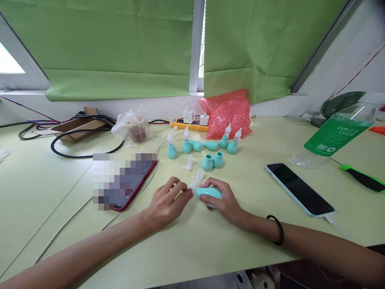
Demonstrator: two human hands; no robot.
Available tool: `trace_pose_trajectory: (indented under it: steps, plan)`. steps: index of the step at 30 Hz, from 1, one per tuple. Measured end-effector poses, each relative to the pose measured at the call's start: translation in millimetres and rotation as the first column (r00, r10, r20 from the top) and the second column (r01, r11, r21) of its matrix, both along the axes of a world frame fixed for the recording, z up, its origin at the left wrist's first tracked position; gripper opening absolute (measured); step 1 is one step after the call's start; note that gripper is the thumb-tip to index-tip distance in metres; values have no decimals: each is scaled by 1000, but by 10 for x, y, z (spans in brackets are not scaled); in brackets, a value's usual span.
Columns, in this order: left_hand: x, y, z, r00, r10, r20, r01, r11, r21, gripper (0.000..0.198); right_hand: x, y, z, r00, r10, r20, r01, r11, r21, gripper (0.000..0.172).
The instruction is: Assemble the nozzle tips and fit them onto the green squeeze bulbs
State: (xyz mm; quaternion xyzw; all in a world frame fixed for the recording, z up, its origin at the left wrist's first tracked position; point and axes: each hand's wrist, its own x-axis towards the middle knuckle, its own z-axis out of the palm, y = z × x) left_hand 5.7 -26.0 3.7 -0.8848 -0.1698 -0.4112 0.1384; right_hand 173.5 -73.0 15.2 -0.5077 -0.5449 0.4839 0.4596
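Observation:
My right hand (227,202) is wrapped round a glossy teal rubber bulb (209,192), its narrow end turned left. Just left of it, my left hand (170,200) has thumb and fingers pinched at a translucent nozzle tip (194,185), partly hidden by the fingertips. Other loose translucent tips (188,163) lie beyond the hands. Farther back, several teal bulbs stand with clear tips on, such as one bulb (171,151) at the left and another bulb (232,147) at the right. Two bulbs with open necks (207,163) stand nearer, and two more (210,145) lie on their sides.
A red-cased phone (135,184) lies left, a light-cased phone (300,190) right. A tilted bottle with green label (333,134) is at far right. Behind are pink bubble wrap (228,114), a power strip (192,126), a bagged cup (136,130) and an open cardboard box (78,128).

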Motion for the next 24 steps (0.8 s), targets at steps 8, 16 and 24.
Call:
trace_pose_trajectory:
  steps: [8,16,24]
  plan:
    - [-17,-6,37,996,-57,70,73,965,-251,6,23,-14,-37,962,-70,264,-7,960,278,13]
    - [-23,27,33,980,-98,176,143,955,-261,15,26,-13,-54,924,-109,367,-15,947,320,14]
    - [-67,-13,97,987,34,-157,-5,984,179,7,19,-38,-93,895,-127,427,-56,919,390,13]
